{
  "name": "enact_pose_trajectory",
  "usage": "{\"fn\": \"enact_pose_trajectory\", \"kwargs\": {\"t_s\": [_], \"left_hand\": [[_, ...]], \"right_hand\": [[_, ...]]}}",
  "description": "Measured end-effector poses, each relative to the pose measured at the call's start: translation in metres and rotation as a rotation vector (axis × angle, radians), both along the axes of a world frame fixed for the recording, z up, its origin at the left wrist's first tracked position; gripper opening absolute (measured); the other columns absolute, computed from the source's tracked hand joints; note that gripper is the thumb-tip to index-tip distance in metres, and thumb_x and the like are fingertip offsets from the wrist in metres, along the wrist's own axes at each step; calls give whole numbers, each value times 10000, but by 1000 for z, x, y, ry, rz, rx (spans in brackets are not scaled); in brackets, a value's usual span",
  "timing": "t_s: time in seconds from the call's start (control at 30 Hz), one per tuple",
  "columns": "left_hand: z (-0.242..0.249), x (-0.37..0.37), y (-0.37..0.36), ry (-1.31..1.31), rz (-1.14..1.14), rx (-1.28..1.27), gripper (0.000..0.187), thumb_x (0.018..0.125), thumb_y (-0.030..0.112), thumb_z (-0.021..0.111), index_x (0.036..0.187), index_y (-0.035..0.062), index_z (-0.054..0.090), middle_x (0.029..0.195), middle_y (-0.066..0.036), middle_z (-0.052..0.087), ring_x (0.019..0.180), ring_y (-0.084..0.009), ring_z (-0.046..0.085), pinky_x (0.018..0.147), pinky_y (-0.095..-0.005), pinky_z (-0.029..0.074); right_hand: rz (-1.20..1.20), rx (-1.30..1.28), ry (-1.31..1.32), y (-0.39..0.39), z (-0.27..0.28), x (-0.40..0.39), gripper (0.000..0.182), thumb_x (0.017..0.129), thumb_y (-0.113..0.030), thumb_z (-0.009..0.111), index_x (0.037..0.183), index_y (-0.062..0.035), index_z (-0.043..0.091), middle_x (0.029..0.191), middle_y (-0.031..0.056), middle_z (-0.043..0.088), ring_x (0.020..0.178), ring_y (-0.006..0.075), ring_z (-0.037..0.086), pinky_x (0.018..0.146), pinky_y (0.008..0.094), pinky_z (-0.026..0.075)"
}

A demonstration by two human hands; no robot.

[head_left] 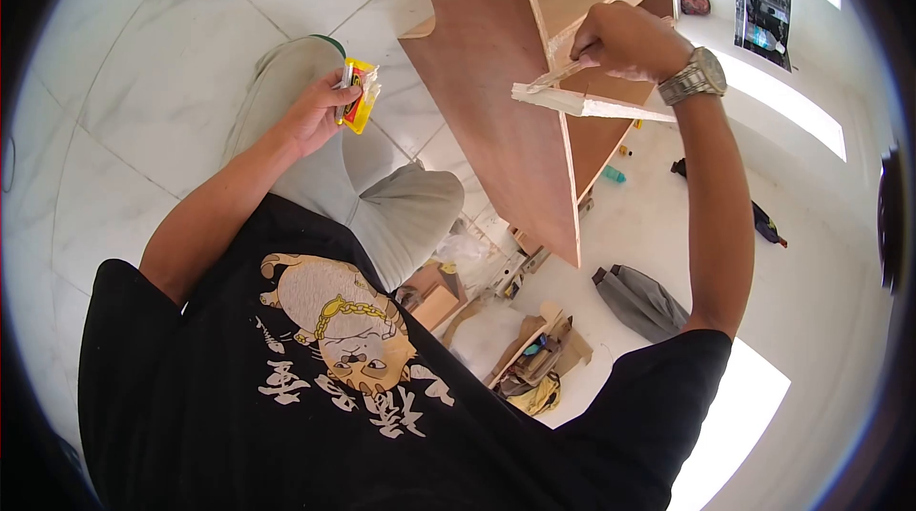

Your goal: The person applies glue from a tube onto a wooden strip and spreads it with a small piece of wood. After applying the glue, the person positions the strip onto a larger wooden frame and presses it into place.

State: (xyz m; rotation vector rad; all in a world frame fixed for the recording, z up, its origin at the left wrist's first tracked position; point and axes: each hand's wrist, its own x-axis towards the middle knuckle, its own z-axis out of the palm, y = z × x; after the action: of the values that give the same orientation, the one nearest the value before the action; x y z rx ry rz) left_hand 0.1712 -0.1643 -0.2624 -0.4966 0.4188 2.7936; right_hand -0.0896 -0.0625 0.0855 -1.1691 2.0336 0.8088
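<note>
My left hand (317,115) is closed on a small yellow and red packet (357,97), with whitish material along its right edge. My right hand (628,41), with a metal watch (695,79) on the wrist, is above the plywood cabinet (491,62). Its fingers pinch a thin, light-coloured strip (563,74) that slants down to the end of a pale board edge (582,104). White, rough material coats that edge. The rest of the strip is hidden by my fingers.
My knee (410,206) is beside the cabinet. On the floor lie grey trousers (641,303), a teal bottle (613,174), and a pile of scraps with a yellow bag (536,395). Wood pieces (431,306) and a clear plastic bag (463,249) lie near my leg.
</note>
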Motion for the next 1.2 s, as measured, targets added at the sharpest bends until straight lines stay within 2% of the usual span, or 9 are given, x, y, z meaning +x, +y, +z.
{"fn": "enact_pose_trajectory", "kwargs": {"t_s": [0.33,0.43,0.53,0.67,0.73,0.8,0.9,1.07,1.2], "left_hand": [[-5,0,2,7,12,-18,361,956,141,671,1291,60,566,1149,-27,666,1054,-127,643,951,-296,482],[-9,-1,2,28,9,-40,345,954,142,674,1277,70,578,1146,-16,664,1052,-120,638,938,-295,485],[-13,-2,4,27,9,-62,334,949,147,679,1266,95,585,1132,1,658,1041,-108,626,910,-292,485],[-12,0,4,33,33,-54,337,950,140,676,1269,81,584,1145,-16,661,1065,-128,629,932,-307,489],[-15,-1,5,53,39,-41,334,947,134,679,1263,77,589,1143,-22,666,1068,-136,634,937,-314,493],[-27,-2,5,93,17,-19,331,939,122,687,1254,79,595,1137,-27,670,1064,-140,638,930,-318,494],[-23,-3,4,79,6,-30,320,924,94,698,1232,90,610,1119,-25,676,1053,-140,643,921,-322,496],[-32,-6,5,44,-36,-69,313,939,84,667,1242,126,599,1155,-7,662,1061,-138,631,928,-331,491],[-34,-7,6,49,-31,-74,311,939,77,662,1240,126,601,1162,-6,664,1060,-143,636,925,-333,497]], "right_hand": [[-15,-99,72,19,57,-6,105,792,-72,754,863,6,755,847,136,732,763,286,682,721,386,524],[70,-241,184,33,89,10,101,845,-101,714,894,-22,753,881,134,741,820,297,718,782,376,549],[42,-574,220,70,103,38,190,869,-68,710,1054,-25,700,948,99,697,786,254,671,717,361,514],[-375,-959,441,108,44,137,168,902,-55,703,1064,-45,657,921,105,681,812,179,656,740,325,531],[-541,-1231,450,134,-24,169,135,899,-46,713,1017,-25,651,903,116,673,807,192,656,740,323,537],[-728,-1349,416,149,-87,184,160,868,-1,697,1011,1,624,921,145,626,817,292,645,745,369,540],[-724,-1416,470,160,-150,183,161,867,10,681,1013,14,611,937,158,620,844,304,640,748,380,537],[-649,-1433,590,167,-172,170,191,838,26,685,1014,23,609,935,162,637,861,309,658,732,384,546],[-770,-1468,599,171,-164,183,150,862,-1,662,1002,-20,612,966,154,617,836,341,637,723,428,532]]}}
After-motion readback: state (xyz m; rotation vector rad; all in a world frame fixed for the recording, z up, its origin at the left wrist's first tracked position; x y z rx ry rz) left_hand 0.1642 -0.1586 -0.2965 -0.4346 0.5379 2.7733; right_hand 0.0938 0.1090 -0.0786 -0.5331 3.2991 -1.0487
